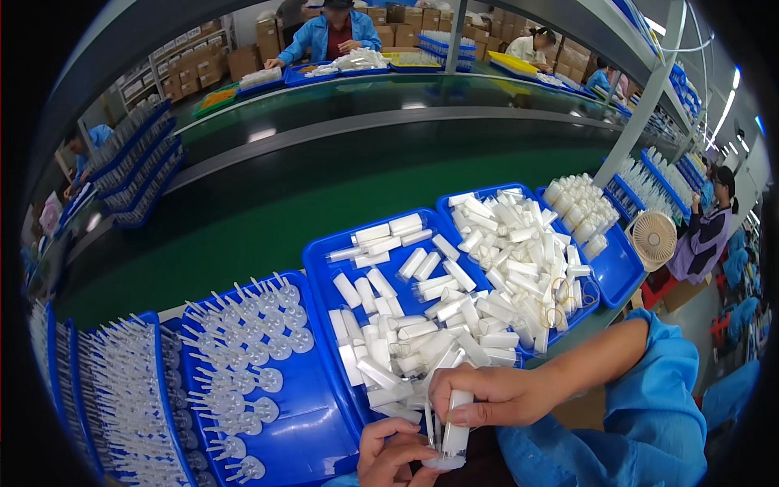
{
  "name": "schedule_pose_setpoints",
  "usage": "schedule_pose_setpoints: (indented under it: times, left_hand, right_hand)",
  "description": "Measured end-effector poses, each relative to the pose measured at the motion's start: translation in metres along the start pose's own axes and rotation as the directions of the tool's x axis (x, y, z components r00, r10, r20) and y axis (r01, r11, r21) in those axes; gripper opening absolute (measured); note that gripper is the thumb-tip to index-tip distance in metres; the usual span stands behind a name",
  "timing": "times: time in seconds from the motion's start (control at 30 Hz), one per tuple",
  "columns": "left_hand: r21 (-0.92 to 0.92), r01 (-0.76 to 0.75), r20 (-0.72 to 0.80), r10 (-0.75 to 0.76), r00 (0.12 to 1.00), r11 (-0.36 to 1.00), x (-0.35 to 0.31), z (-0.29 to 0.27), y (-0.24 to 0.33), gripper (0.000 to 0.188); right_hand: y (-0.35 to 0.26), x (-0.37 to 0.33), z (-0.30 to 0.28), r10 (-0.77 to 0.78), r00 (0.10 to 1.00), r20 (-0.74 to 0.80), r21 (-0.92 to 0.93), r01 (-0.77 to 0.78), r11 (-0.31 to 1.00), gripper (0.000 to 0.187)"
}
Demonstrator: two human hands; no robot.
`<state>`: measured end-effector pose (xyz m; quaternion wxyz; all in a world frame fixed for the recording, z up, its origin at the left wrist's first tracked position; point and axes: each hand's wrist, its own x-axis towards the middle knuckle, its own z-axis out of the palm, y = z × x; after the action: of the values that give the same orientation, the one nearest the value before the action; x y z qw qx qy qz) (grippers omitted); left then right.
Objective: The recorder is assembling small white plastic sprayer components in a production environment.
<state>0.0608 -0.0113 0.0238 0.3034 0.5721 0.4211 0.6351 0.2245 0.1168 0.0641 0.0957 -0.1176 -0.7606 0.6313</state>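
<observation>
My left hand point(393, 450) is at the bottom middle, fingers pinched on a translucent piece with a round base point(445, 463) and thin upright prongs. Close above it, my right hand point(495, 394) grips a white-and-clear plastic tube point(457, 430), which stands upright over the round base. How far the two parts fit together is hidden by the fingers. Just beyond my hands, a blue tray point(357, 230) holds a heap of similar white-and-clear tubes. Left of it, another blue tray point(312, 422) carries rows of translucent round-based stem pieces point(264, 408).
Farther right, a blue tray point(621, 264) bears grouped whitish pieces point(580, 203), beside a small beige fan point(653, 237). Trays of stem pieces point(122, 390) stack at far left. A green conveyor belt point(235, 215) runs behind. A metal post point(641, 122) rises at right. Co-workers sit opposite.
</observation>
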Motion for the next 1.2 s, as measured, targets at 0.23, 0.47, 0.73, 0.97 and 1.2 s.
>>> schedule_pose_setpoints:
  times: [0.23,0.47,0.73,0.97,1.2]
  left_hand:
    - [-0.004,0.107,-0.044,-0.107,0.993,0.994,-0.016,-0.003,-0.003,0.020]
    - [0.036,0.041,-0.161,-0.035,0.986,0.998,-0.006,-0.008,-0.010,0.016]
    - [-0.035,0.137,-0.252,-0.142,0.957,0.990,-0.003,-0.005,-0.006,0.014]
    - [0.237,0.041,-0.112,-0.015,0.994,0.971,0.008,-0.006,-0.003,0.009]
    - [0.079,0.106,-0.071,-0.101,0.992,0.991,0.010,-0.001,-0.008,0.010]
  right_hand:
    - [-0.009,0.022,-0.010,-0.047,0.995,0.085,-0.321,0.072,0.944,0.031]
    - [0.050,0.062,-0.078,0.097,0.992,-0.084,-0.786,-0.126,0.606,0.026]
    - [0.044,0.084,-0.093,0.266,0.964,0.030,-0.850,-0.116,0.515,0.019]
    - [0.008,0.065,-0.073,-0.303,0.929,0.213,-0.881,0.316,0.351,0.026]
    - [-0.018,0.051,-0.068,-0.328,0.882,0.339,-0.808,0.452,0.378,0.022]
